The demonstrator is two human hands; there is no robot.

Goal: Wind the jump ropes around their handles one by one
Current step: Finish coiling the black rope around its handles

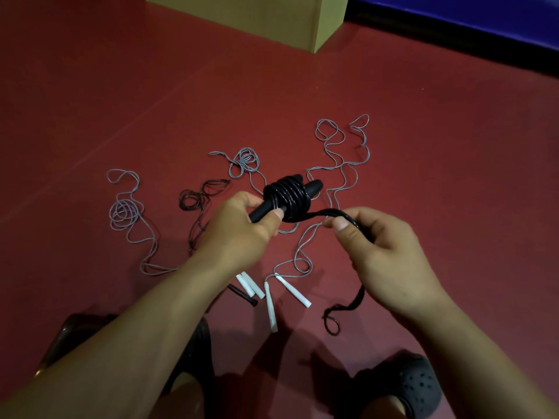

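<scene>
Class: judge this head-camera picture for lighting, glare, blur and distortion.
Head view: dim, warm light; small glints on the wound black rope; motion blur on the loose strand at the right hand; wide-angle bending of the floor seam and cardboard box.

Glossy black rope coils [287,198], matt black handles [313,187], smooth red floor [423,146], seemingly cardboard box [272,19]

Cardboard box [257,19] on red floor [423,146]; perhaps blue mat [469,10] behind
</scene>
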